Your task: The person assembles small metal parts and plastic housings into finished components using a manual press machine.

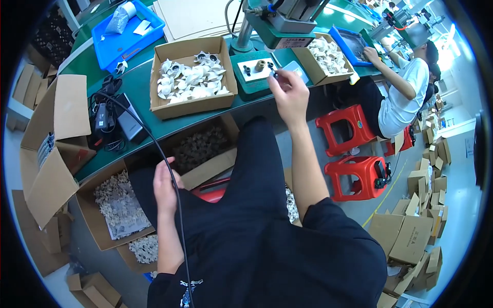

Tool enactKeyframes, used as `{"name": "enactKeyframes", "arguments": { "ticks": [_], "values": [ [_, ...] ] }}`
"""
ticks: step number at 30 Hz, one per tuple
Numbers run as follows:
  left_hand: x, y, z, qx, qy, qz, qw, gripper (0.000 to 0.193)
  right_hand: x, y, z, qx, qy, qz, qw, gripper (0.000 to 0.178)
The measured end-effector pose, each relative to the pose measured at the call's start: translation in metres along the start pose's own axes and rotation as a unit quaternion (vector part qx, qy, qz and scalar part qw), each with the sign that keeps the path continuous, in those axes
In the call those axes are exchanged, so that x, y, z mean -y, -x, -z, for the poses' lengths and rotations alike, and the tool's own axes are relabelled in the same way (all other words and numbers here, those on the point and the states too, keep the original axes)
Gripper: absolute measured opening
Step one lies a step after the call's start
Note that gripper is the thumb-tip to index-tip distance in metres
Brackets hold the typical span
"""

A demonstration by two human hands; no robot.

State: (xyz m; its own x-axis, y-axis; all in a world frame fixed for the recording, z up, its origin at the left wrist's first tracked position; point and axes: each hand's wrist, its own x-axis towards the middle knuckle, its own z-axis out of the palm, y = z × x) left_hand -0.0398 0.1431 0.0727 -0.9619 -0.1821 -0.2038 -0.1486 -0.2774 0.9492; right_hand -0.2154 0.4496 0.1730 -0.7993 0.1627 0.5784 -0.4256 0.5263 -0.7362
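My right hand (pixel 291 97) is raised over the bench edge, thumb and forefinger pinching a small dark part (pixel 276 75). Just left of its fingertips lies a white fixture plate (pixel 253 76) on the green base of a bench press. On the plate stand a brass-coloured cylinder (pixel 260 64) and a small black piece (pixel 247 70). Above it hangs the press head (pixel 292 40). My left hand (pixel 165 186) rests over my lap, fingers loosely extended with nothing seen in them. A black cable (pixel 173 179) crosses in front of that hand.
Cardboard boxes of white moulded parts flank the press, one at left (pixel 192 107) and one at right (pixel 336 77). A blue tray (pixel 110 59) sits farther left, near black power adapters (pixel 105 118). Red stools (pixel 354 177) and a seated co-worker (pixel 405 92) are at right.
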Motion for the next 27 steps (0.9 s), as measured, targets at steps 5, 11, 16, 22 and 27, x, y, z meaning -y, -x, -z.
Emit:
{"name": "enactKeyframes", "arguments": {
  "ticks": [5,11,16,22,27],
  "values": [
    [0.015,-0.004,0.074,-0.063,-0.088,0.026,0.994,0.033,0.004,-0.037,-0.014,0.087,0.081,0.031,0.992,0.022],
    [0.024,-0.012,0.107,-0.146,0.128,0.071,0.978,0.038,0.012,-0.062,-0.009,0.209,0.188,-0.035,0.959,0.028],
    [0.033,-0.024,0.127,-0.114,0.262,0.069,0.956,0.037,0.003,-0.123,0.037,0.27,0.185,-0.055,0.943,0.027],
    [0.03,-0.024,0.13,-0.062,0.329,0.058,0.94,0.036,-0.074,-0.161,0.079,0.367,0.468,-0.059,0.802,0.028],
    [0.03,-0.03,0.121,-0.078,0.327,0.053,0.94,0.035,-0.092,-0.168,0.089,0.442,0.411,-0.103,0.791,0.03]
  ]
}}
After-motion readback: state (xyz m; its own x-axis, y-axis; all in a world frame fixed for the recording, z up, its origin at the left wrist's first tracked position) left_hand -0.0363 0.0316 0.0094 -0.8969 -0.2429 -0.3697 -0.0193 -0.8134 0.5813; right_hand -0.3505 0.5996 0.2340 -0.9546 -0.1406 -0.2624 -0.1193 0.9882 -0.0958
